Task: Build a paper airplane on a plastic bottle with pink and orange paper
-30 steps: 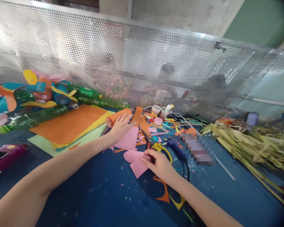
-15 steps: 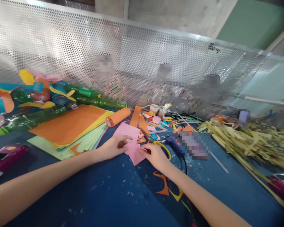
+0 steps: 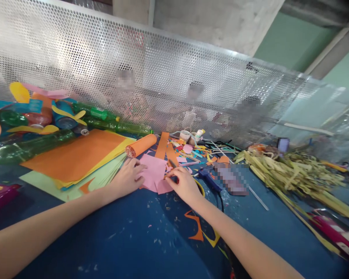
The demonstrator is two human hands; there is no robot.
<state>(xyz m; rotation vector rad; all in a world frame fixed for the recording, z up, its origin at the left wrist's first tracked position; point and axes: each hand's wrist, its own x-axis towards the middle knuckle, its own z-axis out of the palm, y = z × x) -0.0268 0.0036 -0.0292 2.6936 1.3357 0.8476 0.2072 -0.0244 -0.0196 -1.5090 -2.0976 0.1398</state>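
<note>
Pink paper (image 3: 151,169) laid on tabletop (image 3: 128,236). Left edge covered by left hand (image 3: 128,178), fingers spread; whether anything is pinched by right hand (image 3: 184,185) cannot be told. Paper could be skewed by uneven pressure, orange cylinder (image 3: 142,145) rolled if nudged.

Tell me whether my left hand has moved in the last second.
Yes. Judged against the orange cylinder, your left hand has moved toward you and leftward; it overlapped the cylinder in view before.
</note>
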